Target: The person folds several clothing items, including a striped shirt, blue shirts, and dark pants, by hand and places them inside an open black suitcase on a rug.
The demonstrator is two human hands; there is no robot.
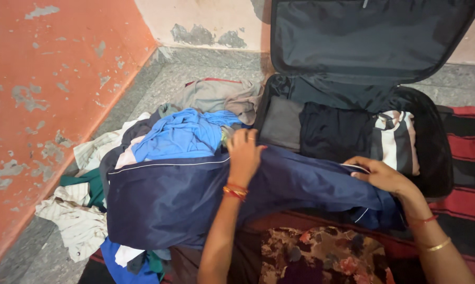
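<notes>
Hands (311, 165) on navy garment (195, 194), suitcase (437, 152) rim adj.

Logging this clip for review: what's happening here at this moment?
A person sits before an open black suitcase on the floor. Both hands rest on a navy garment with white piping: left hand near its middle, right hand at its end by the suitcase. Folded dark and striped clothes lie inside; a clothes pile sits alongside.

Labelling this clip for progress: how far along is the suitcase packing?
Done: folded grey, black and striped clothes lie in the open black suitcase.
In hand: left hand and right hand rest on a navy jacket with white piping at its edge.
Left: a heap of loose clothes lies on the floor.
</notes>
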